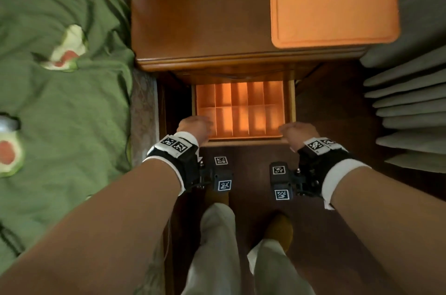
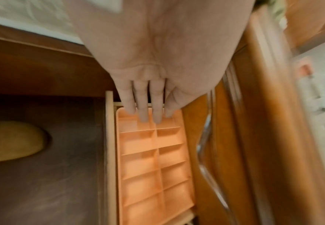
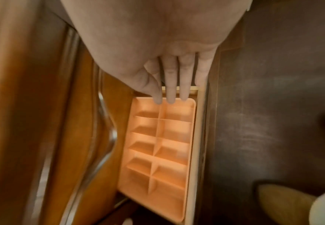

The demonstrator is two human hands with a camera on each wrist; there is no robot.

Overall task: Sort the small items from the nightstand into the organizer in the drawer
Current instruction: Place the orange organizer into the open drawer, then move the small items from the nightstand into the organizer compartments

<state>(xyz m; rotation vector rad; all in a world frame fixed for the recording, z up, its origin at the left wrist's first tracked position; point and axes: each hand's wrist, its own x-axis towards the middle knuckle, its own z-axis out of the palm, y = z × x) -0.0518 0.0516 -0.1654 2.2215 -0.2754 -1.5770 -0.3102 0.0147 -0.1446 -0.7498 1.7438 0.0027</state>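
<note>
The organizer sits in the pulled-out drawer of the wooden nightstand. We count one organizer, orange, split into ten compartments: two rows of five. Its long axis runs left to right across the drawer, parallel to the drawer front, and every compartment we can see holds nothing.

We see two hands, one at each end of the organizer. Our left hand reaches over the drawer's near-left corner; in the left wrist view its four fingers lie straight and side by side, tips touching the organizer's end wall and dipping into the end compartments. Our right hand is at the near-right corner; in the right wrist view its fingers are likewise straight and close together, tips on the organizer's end rim. Neither grip pinches anything; both are flat and extended.

On the surface of the nightstand lies one orange lid at the right, overhanging the right edge. One bed with a green cover lies to the left, grey curtain folds to the right. Two yellow slippers stand on the dark floor.
</note>
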